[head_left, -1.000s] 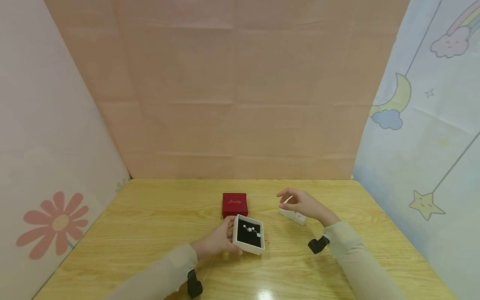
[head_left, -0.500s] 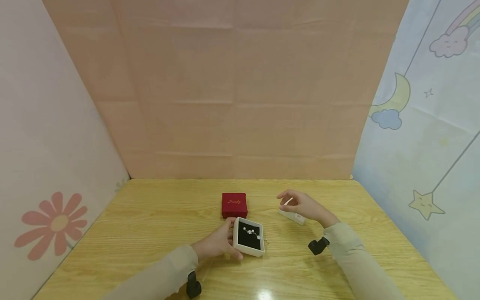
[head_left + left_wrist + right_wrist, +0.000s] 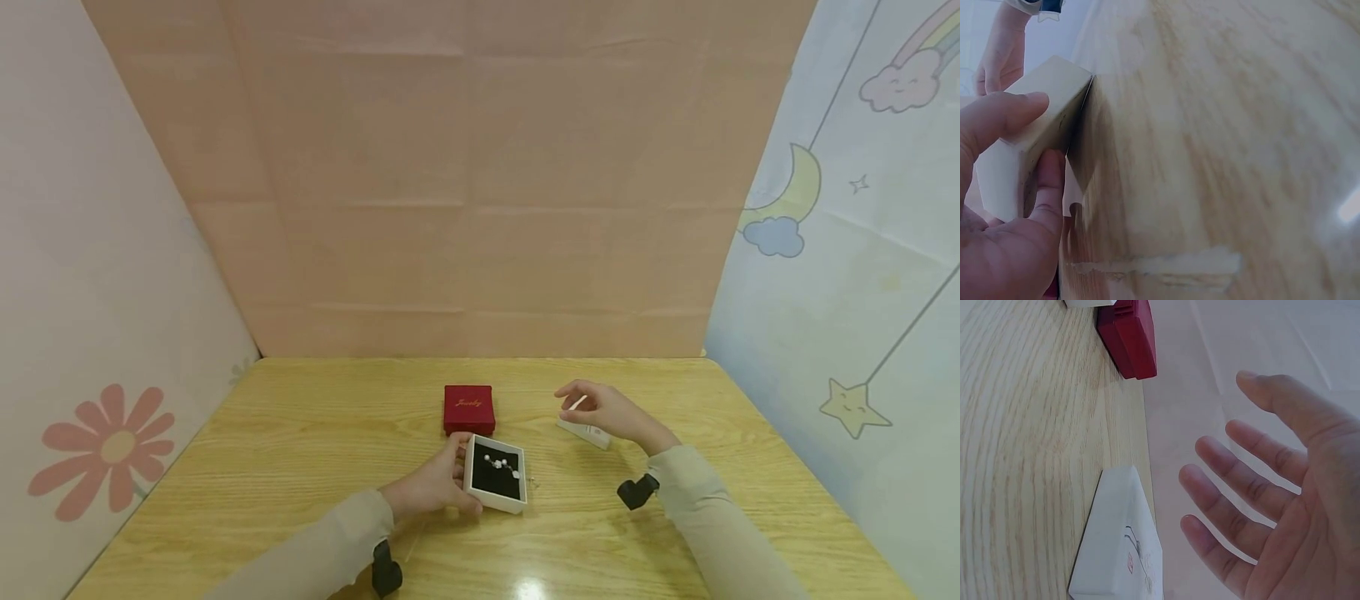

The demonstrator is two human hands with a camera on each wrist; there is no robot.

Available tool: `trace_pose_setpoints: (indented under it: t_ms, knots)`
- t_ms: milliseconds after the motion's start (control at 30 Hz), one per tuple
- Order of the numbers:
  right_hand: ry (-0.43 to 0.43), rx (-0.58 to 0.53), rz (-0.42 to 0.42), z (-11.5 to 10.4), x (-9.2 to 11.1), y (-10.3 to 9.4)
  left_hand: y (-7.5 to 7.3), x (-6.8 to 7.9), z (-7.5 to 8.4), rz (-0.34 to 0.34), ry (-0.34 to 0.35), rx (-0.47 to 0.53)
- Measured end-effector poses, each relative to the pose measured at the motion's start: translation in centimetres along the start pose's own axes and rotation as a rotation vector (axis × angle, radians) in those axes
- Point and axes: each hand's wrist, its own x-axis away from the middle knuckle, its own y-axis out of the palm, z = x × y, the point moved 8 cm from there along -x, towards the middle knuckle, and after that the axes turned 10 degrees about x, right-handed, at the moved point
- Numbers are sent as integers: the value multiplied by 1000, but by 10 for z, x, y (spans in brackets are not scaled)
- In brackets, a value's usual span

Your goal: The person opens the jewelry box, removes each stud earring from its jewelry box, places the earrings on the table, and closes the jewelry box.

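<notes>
My left hand (image 3: 431, 486) grips the left side of a small open white jewelry box (image 3: 498, 505), thumb along its near edge. The box is tilted, and the left wrist view shows its underside angled up off the wood. On its black padding (image 3: 487, 483) lie silvery pieces of jewelry (image 3: 504, 465) with pearl-like beads. My right hand (image 3: 606, 410) hovers with loosely bent, spread fingers over a white box lid (image 3: 587, 432); nothing is between the fingers. In the right wrist view the lid (image 3: 1116, 544) shows a printed line drawing and lies apart from the fingertips.
Just behind the white box stands a closed red box (image 3: 469, 408) with gold lettering reading "Jewelry". A tiny shiny item (image 3: 533, 482) lies right of the white box. The wooden table (image 3: 315, 433) meets a pinkish cloth backdrop (image 3: 465, 250) at its far edge.
The white box in my left hand has shifted slightly down and left in the head view. My right hand has stayed almost still over the lid.
</notes>
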Motion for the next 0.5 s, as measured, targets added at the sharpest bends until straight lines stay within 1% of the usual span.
trace_pose_setpoints:
  t_ms: [167,500]
  knots:
    - [3,-4,2,-2,1,-2,0,1,3,-3,10,-27]
    - [13,17,-3,1,0,-1,-9,4,6,53,11,-152]
